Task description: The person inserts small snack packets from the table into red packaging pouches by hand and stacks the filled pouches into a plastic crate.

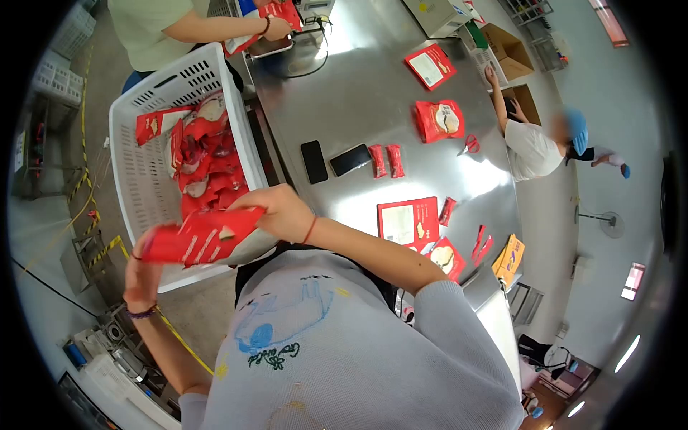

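Observation:
A red snack pouch (208, 236) with white print is stretched between my two hands in front of my body, over the near edge of the crate. At its left end, my left hand (143, 276), with a dark beaded bracelet, grips the pouch; this end is slightly blurred. My right hand (287, 213), with a thin red string at the wrist, is closed on the other upper corner. Just beyond lies a white plastic crate (123, 161) holding many similar red pouches (208, 168), heaped loosely.
On the steel table (358, 93) lie two phones (314, 162), small red sachets (395, 161), red pouches (438, 120), scissors (470, 145) and an orange packet (508, 259). One co-worker (208, 29) handles a red pouch beside a machine; another person (534, 147) reaches toward cartons at the far side.

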Motion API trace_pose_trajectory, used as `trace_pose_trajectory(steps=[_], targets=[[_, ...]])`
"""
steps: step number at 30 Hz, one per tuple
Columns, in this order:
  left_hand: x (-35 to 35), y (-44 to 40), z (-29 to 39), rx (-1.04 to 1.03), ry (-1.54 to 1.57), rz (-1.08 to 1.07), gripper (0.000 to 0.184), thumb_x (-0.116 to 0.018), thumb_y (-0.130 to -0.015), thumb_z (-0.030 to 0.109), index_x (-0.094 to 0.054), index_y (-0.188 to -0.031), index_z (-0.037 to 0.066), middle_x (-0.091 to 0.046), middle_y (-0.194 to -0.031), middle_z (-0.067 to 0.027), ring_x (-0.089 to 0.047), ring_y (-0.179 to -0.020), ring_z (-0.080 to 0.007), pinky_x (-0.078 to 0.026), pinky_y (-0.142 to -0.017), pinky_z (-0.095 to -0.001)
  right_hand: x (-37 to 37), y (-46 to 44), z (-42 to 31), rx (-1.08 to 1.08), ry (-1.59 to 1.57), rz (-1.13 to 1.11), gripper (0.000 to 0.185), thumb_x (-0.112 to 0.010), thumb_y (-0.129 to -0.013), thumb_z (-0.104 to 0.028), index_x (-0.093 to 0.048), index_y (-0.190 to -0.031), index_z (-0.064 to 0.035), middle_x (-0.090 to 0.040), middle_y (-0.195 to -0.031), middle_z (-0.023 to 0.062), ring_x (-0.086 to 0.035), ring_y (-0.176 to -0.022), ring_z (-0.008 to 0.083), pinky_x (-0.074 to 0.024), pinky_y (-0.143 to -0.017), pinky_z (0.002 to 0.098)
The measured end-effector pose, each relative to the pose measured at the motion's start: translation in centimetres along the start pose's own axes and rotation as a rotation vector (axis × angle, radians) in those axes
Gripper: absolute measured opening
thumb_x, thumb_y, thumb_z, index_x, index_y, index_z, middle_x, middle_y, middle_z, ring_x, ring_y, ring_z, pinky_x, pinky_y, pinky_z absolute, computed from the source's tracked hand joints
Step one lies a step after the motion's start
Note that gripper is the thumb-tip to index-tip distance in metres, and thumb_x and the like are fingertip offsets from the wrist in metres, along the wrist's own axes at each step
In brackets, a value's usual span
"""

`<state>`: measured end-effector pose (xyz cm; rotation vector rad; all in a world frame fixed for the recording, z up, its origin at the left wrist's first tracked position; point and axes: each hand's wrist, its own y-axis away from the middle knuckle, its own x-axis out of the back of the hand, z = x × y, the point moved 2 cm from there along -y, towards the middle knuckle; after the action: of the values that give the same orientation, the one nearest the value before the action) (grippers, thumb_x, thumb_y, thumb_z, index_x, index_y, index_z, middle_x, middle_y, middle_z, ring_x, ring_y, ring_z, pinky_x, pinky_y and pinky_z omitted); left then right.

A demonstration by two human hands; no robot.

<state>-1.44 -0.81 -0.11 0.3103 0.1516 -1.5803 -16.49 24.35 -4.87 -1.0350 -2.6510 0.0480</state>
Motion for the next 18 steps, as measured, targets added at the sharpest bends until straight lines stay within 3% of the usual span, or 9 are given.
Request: trace_pose_trajectory(steps=[1,3,4,9,12,13,14,16,18], targets=[[1.1,0.2,-2.6,-0.01,-0.022,0.068,0.099,-0.064,-0.075,0.065,-0.035,-0.14,-0.003,-0.043,-0.142,-0.0157,-0.045,-0.129,-0.0273,-0.037,-0.108,-0.0428,0.6,0.4,0.4,-0.127,-0.008,0.059,0.037,-0.057,-0.071,0.01,-0.068,-0.103,-0.0049,-0.07,-0.094,0.0135,-0.069,-0.084,0.0242,-0.0535,-0.077,0.0311],[1.2,-0.1,-6.1,-0.032,-0.201,0.246,0.066,-0.062,-0.093,0.039,-0.038,-0.139,-0.001,-0.046,-0.139,-0.0135,-0.048,-0.127,-0.0251,-0.04,-0.105,-0.0398,1.5,0.4,0.8,-0.161,-0.223,0.183,0.025,-0.066,-0.077,0.002,-0.069,-0.102,-0.0031,-0.07,-0.087,0.0153,-0.068,-0.074,0.0197,-0.0523,-0.07,0.0274],[0.2,-0.9,-6.3,0.056,-0.227,0.423,0.029,-0.057,-0.096,0.013,-0.058,-0.122,0.0,-0.062,-0.116,-0.0054,-0.057,-0.107,-0.0134,-0.045,-0.095,-0.0308,1.8,0.3,0.9,-0.175,-0.235,0.177,0.022,-0.067,-0.079,-0.001,-0.069,-0.101,-0.0019,-0.071,-0.086,0.0139,-0.067,-0.073,0.0164,-0.0519,-0.069,0.027],[-0.4,-4.5,-6.7,-0.086,0.024,0.58,0.02,-0.06,-0.095,0.013,-0.064,-0.109,-0.001,-0.066,-0.097,-0.0027,-0.06,-0.084,-0.0084,-0.05,-0.078,-0.0256,4.8,-0.3,1.7,-0.208,-0.304,0.174,0.03,-0.062,-0.095,-0.027,-0.067,-0.097,0.0025,-0.062,-0.071,-0.0004,-0.049,-0.067,0.0031,-0.0465,-0.06,0.0247],[-0.3,-6.4,-7.3,-0.074,-0.32,0.632,0.024,-0.061,-0.095,0.019,-0.067,-0.104,-0.003,-0.065,-0.09,-0.0025,-0.06,-0.07,-0.0083,-0.052,-0.061,-0.0239,6.6,-0.8,1.9,-0.324,-0.19,0.166,0.031,-0.061,-0.096,-0.029,-0.067,-0.097,0.002,-0.063,-0.073,-0.0017,-0.049,-0.067,0.0034,-0.0463,-0.061,0.0242],[-0.2,-6.8,-7.1,-0.075,-0.409,0.608,0.024,-0.062,-0.095,0.018,-0.067,-0.104,-0.003,-0.065,-0.09,-0.0021,-0.06,-0.071,-0.0078,-0.052,-0.063,-0.024,6.8,-1.2,1.4,-0.413,-0.174,0.15,0.031,-0.06,-0.096,-0.029,-0.067,-0.099,0.0015,-0.063,-0.073,-0.0014,-0.05,-0.068,0.0034,-0.0464,-0.061,0.0239],[0.0,-7.3,-7.3,-0.061,-0.421,0.616,0.024,-0.06,-0.096,0.019,-0.066,-0.104,-0.003,-0.066,-0.09,-0.0032,-0.061,-0.071,-0.0085,-0.052,-0.063,-0.0241,6.1,-1.9,2.4,-0.174,-0.177,0.263,0.03,-0.06,-0.096,-0.028,-0.067,-0.101,0.0006,-0.061,-0.072,-0.0016,-0.05,-0.065,0.003,-0.0451,-0.058,0.0224],[0.9,-8.8,-8.1,-0.047,-0.421,0.644,0.024,-0.059,-0.096,0.019,-0.066,-0.104,-0.003,-0.067,-0.089,-0.0043,-0.062,-0.071,-0.0091,-0.053,-0.064,-0.0242,6.1,-2.6,3.5,-0.224,-0.093,0.292,0.028,-0.06,-0.096,-0.026,-0.068,-0.103,-0.0003,-0.059,-0.07,-0.0024,-0.048,-0.064,0.0029,-0.0434,-0.056,0.0223],[2.7,-10.5,-8.6,-0.06,-0.168,0.579,0.025,-0.055,-0.098,0.021,-0.065,-0.102,-0.002,-0.068,-0.088,-0.0055,-0.063,-0.071,-0.0104,-0.053,-0.065,-0.0238,7.0,-3.6,4.6,-0.293,-0.082,0.348,0.026,-0.06,-0.096,-0.023,-0.066,-0.102,0.001,-0.057,-0.069,-0.0025,-0.046,-0.065,0.0031,-0.0427,-0.058,0.0227]])
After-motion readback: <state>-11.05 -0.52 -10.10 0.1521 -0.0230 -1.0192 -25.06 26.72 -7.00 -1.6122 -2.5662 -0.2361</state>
